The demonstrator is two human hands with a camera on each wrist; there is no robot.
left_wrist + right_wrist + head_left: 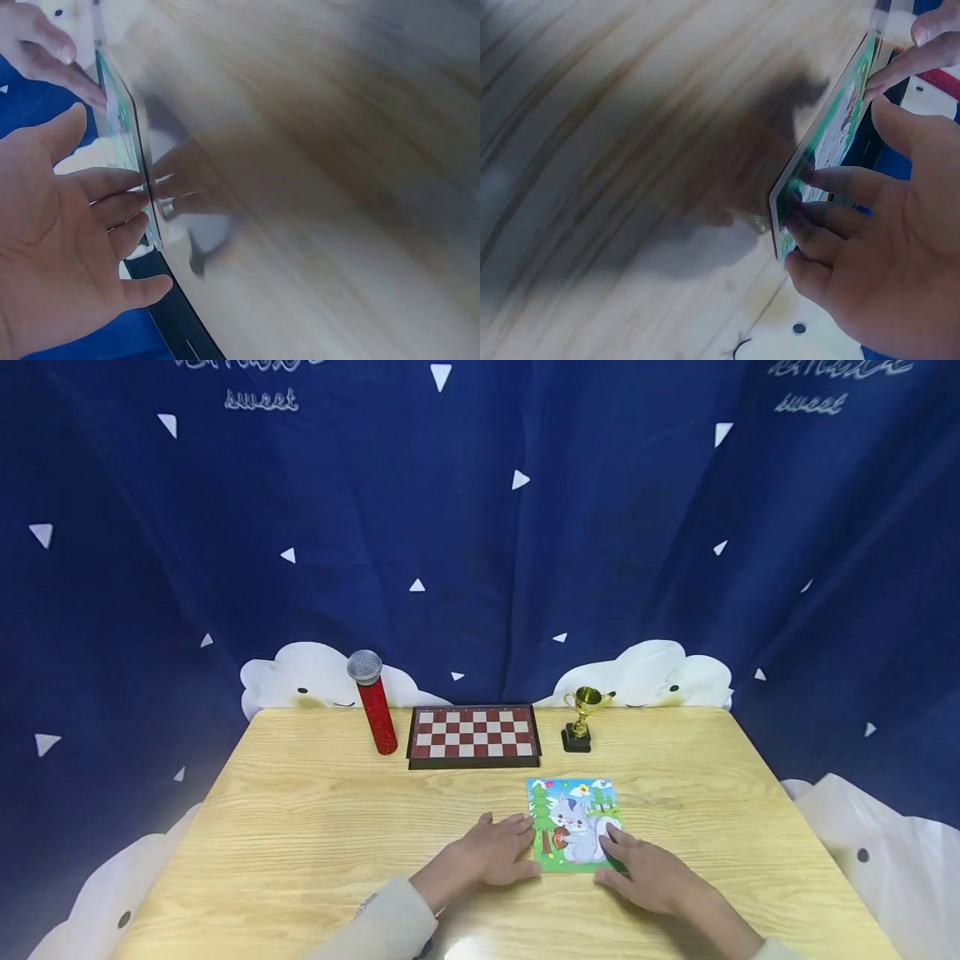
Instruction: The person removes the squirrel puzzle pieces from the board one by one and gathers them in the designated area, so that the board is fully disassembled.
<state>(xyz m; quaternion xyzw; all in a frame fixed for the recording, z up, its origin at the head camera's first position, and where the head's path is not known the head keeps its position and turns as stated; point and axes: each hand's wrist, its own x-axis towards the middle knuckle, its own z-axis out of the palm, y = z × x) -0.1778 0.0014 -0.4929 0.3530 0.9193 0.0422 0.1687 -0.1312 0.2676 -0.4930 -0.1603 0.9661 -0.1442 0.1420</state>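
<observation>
Green and blue squirrel picture (573,835) lies between two spread hands

The square picture lies on the pale wooden table (315,827), toward the near side and a little right of the middle. On it a grey squirrel holds a brown nut among green trees.

The person's left hand (501,850) is at the picture's left edge, its fingers stretched toward it and the tips touching the side. The thumb stands apart from the fingers, near the lower left corner, and the little finger is spread away from the others. The right hand (651,874) comes in from the other side, fingers loosely extended, tips resting on the face of the picture close to its right edge. Its thumb points toward the lower right corner. Neither hand is pinching anything that I can see.

Farther back on the table, a red and white checkerboard (474,733) sits in a dark frame. To its left is a red microphone (378,714) with a silver head; to its right a small gold trophy (581,718) stands upright on a black base. Behind everything hangs a dark blue curtain (420,502) with white triangles and clouds.
</observation>
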